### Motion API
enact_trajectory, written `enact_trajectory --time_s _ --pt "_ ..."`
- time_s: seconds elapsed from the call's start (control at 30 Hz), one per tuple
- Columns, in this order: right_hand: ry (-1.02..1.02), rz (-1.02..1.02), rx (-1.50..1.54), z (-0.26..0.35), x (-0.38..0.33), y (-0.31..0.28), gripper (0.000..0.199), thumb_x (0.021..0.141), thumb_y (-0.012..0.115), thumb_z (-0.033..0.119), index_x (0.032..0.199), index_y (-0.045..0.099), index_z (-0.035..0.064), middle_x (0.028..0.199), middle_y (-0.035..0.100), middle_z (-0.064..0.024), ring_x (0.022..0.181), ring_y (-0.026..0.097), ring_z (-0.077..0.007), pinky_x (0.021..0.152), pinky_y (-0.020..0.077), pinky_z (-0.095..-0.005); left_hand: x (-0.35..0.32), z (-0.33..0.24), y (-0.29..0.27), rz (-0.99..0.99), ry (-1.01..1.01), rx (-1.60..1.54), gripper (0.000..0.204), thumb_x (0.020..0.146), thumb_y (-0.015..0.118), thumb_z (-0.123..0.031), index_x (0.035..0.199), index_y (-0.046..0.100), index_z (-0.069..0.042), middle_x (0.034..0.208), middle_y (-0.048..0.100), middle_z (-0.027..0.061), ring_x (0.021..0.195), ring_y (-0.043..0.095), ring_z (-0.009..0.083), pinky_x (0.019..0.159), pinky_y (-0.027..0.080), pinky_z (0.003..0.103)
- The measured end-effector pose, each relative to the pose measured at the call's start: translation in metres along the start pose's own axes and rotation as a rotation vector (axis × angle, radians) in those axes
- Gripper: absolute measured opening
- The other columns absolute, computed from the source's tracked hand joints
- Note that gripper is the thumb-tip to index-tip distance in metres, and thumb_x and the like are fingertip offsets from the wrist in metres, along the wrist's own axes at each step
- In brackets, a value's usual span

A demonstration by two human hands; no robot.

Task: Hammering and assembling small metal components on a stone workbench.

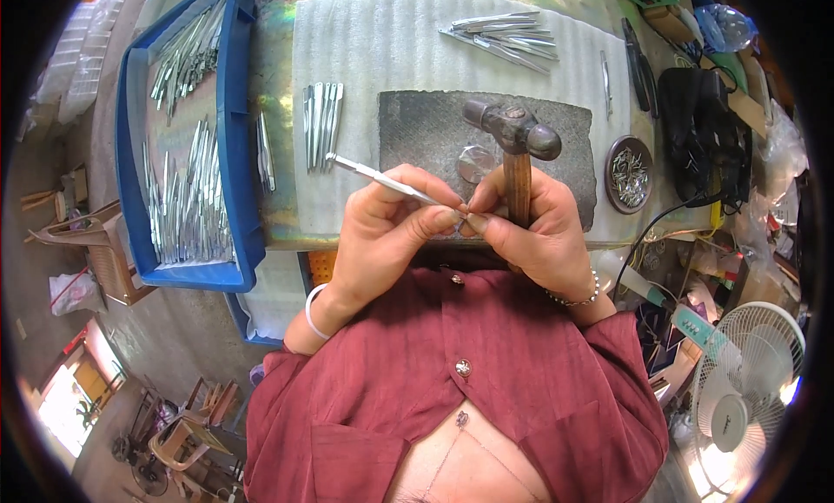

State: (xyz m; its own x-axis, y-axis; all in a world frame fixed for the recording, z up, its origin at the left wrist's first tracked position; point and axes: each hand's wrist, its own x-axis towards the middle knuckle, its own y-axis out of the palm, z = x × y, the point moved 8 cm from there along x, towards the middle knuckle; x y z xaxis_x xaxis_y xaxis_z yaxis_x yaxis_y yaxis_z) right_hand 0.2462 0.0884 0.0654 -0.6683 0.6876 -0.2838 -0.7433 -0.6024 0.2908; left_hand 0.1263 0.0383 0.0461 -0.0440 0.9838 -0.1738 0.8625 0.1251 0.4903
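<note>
My left hand is closed on a slim silver metal strip, which slants up to the left with its flat end free. Its other end disappears between the fingertips of both hands. Tucked in my right hand is a ball-peen hammer, wooden handle down and steel head up. Thumb and forefinger of that hand also pinch at the strip's tip; any small part there is hidden. Just beyond my hands, a round metal disc rests on a dark stone slab.
Several similar strips lie left of the slab, with another pile behind it. A blue tray holds many more. To the right are a round dish of small metal parts, black pliers and a white fan.
</note>
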Motion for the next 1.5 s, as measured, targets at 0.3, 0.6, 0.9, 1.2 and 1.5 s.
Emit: enact_trajectory --time_s 0.3,0.6,0.9,1.2,1.5 --pt "-0.030 -0.119 -0.214 0.005 -0.001 -0.028 0.030 0.080 0.071 0.010 0.106 0.059 0.0008 0.080 0.057 -0.0009 0.068 0.049 -0.0040 0.058 0.0416 -0.0199 0.000 0.016 0.001 0.055 -0.129 -0.434 0.008 0.091 0.057 -0.011 0.095 0.054 -0.005 0.093 0.064 0.0125 0.071 0.059 0.0110 0.066 0.049 0.022" --pt "-0.293 -0.092 -0.973 0.021 0.018 -0.019 0.041 0.072 0.068 0.003 0.110 0.056 0.0024 0.097 0.060 -0.0164 0.088 0.060 -0.0340 0.076 0.0484 -0.0381 0.007 0.005 -0.013 -0.067 0.005 -0.208 0.008 0.092 0.057 -0.010 0.097 0.054 -0.005 0.089 0.065 0.0103 0.066 0.057 0.0080 0.062 0.048 0.020" --pt "-0.101 -0.203 -0.678 0.011 0.005 -0.041 0.033 0.080 0.063 -0.001 0.111 0.053 0.0018 0.089 0.058 -0.0053 0.082 0.056 -0.0092 0.072 0.0458 -0.0239 0.022 -0.001 -0.002 -0.127 0.085 0.222 0.006 0.088 0.058 0.000 0.094 0.057 -0.003 0.084 0.064 0.0035 0.065 0.053 0.0046 0.059 0.046 0.018" --pt "-0.106 -0.287 -0.399 -0.006 -0.003 -0.060 0.021 0.082 0.060 0.003 0.101 0.052 0.0012 0.073 0.053 -0.0002 0.064 0.047 -0.0034 0.057 0.0405 -0.0216 0.029 -0.010 0.007 -0.127 0.282 0.534 0.007 0.083 0.060 0.006 0.088 0.060 0.001 0.078 0.060 0.0028 0.067 0.054 0.0071 0.061 0.044 0.021" --pt "-0.122 -0.268 -0.469 0.001 -0.003 -0.057 0.021 0.080 0.060 0.002 0.100 0.055 0.0014 0.069 0.054 -0.0010 0.063 0.051 -0.0050 0.058 0.0424 -0.0226 0.029 -0.009 0.007 -0.128 0.261 0.586 0.007 0.082 0.061 0.006 0.086 0.060 0.001 0.078 0.060 0.0033 0.068 0.054 0.0079 0.061 0.043 0.021"
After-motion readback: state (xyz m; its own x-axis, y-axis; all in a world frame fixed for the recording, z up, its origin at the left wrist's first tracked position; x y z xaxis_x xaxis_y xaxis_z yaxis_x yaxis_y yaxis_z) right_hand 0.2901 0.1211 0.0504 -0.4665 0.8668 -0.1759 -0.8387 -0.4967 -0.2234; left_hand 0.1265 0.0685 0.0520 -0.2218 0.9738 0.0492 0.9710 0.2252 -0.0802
